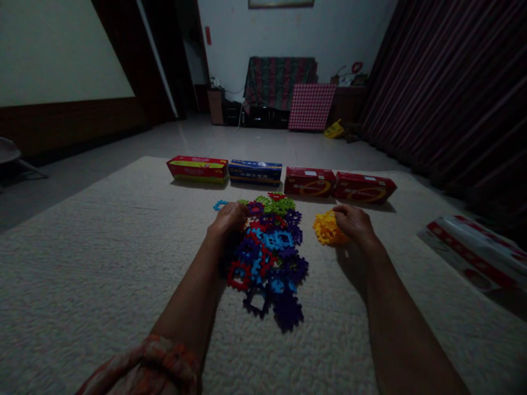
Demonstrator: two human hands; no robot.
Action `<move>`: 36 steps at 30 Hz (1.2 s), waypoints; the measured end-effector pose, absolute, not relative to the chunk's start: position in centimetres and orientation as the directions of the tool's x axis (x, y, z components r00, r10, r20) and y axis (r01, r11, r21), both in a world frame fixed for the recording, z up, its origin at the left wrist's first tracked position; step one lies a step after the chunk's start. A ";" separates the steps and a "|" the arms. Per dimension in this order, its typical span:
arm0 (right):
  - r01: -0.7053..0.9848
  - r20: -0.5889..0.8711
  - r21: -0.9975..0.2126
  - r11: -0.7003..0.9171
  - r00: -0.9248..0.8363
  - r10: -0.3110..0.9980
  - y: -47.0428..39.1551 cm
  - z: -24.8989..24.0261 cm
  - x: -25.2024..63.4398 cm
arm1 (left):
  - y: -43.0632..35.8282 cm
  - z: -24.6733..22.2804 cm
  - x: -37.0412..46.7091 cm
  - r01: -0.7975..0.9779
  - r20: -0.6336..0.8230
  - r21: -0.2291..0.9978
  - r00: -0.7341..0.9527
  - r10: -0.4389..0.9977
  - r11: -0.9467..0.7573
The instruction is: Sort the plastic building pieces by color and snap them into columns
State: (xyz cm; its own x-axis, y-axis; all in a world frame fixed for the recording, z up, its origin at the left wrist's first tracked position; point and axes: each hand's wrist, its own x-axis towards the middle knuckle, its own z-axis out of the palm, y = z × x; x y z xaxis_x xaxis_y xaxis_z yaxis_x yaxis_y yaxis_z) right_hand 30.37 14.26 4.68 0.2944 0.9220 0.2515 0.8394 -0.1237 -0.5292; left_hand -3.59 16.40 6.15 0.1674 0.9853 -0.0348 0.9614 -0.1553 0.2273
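head view: yellow pieces [327,229] heaped on pale mat [123,247], touched by right hand [354,222]; mixed-colour pile [267,257] touched at left by left hand [230,218]; whether either grip is closed cannot be told

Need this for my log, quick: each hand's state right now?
Left hand: curled at the multicolored pile; grip can't be told.
Right hand: curled at the yellow pieces; grip can't be told.

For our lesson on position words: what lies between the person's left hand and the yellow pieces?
From the left hand towards the yellow pieces, the head view shows the multicoloured pile, then a strip of pale mat.
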 end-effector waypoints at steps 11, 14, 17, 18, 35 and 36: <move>0.891 0.367 -0.439 -0.114 0.294 0.882 14.7 3.1 31.6 | 17.1 3.8 -4.2 0.975 0.030 0.171 0.137 0.990 -0.140; 0.906 0.440 -0.422 -0.028 0.231 0.868 14.8 3.2 30.3 | 17.6 3.1 -4.4 0.973 0.031 0.177 0.143 0.989 -0.146; 0.905 0.498 -0.414 0.098 0.135 0.857 14.8 3.4 27.6 | 17.9 2.7 -4.6 0.969 0.039 0.180 0.161 0.986 -0.166; 0.893 0.532 -0.416 0.175 0.082 0.843 14.7 3.4 26.5 | 17.9 2.7 -4.7 0.968 0.042 0.182 0.170 0.985 -0.175; 0.873 0.314 -0.379 0.306 -0.190 0.930 12.7 1.7 20.8 | 17.8 2.4 -4.0 0.975 -0.010 0.164 0.156 0.988 -0.152; 0.890 0.280 -0.359 0.281 -0.184 0.942 12.6 1.7 20.8 | 17.9 2.3 -4.1 0.973 -0.001 0.175 0.153 0.988 -0.151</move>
State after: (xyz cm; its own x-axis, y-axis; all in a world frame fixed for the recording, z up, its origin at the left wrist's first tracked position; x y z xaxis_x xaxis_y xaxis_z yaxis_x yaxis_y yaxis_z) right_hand 20.78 12.56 1.71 -0.1842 0.9420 0.2804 0.8900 0.2810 -0.3591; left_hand -4.05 17.89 2.29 0.1531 0.9882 -0.0005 0.9729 -0.1506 0.1753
